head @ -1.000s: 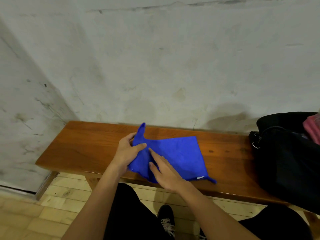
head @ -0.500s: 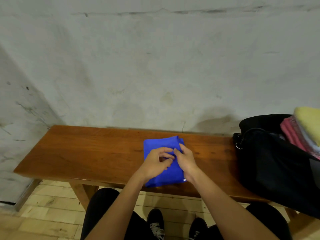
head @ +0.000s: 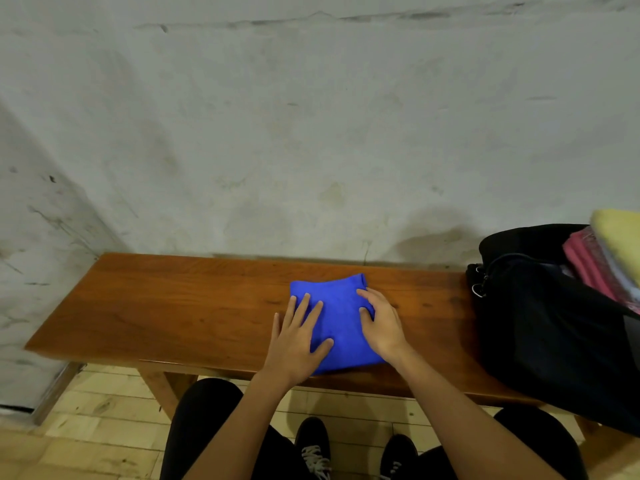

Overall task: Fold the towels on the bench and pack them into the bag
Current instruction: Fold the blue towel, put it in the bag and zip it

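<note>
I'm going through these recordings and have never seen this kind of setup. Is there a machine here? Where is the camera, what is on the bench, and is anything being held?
No machine: a person works with bare hands, and the single camera sits on their head, looking forward and down, so you see their own arms, legs and shoes. A folded blue towel lies on the wooden bench against the wall. The left hand rests flat on the towel's left side with fingers spread; the right hand presses on its right edge, fingers bent a little. Nothing is lifted. At the bench's right end stands an open black bag with folded pink and yellow towels showing at its top.
</note>
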Available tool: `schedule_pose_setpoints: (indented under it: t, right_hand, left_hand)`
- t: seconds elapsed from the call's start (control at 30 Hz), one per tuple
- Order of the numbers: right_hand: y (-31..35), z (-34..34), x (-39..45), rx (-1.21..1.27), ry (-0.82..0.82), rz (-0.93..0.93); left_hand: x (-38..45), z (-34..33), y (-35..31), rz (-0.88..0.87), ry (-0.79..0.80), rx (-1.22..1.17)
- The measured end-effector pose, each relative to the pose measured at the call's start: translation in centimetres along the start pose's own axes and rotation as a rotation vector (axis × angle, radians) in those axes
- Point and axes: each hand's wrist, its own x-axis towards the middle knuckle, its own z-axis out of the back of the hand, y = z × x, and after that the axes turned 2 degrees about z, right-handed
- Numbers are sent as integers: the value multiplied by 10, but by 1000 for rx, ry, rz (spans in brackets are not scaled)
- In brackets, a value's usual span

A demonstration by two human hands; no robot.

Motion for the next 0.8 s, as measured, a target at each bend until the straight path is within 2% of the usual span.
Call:
schedule_pose_setpoints:
  t: [0.3,0.5,0.8]
  right_hand:
    - [4,1,-1,-151,-2,-48]
    - [7,5,-5,-463,39,-32]
    - [7,3,-9,-744,113,31]
  left_hand:
    - [-5,-12,8,8,19,94]
    - [-6,-13,7,30,5,148]
    - [-11,-18,11,79,-41,187]
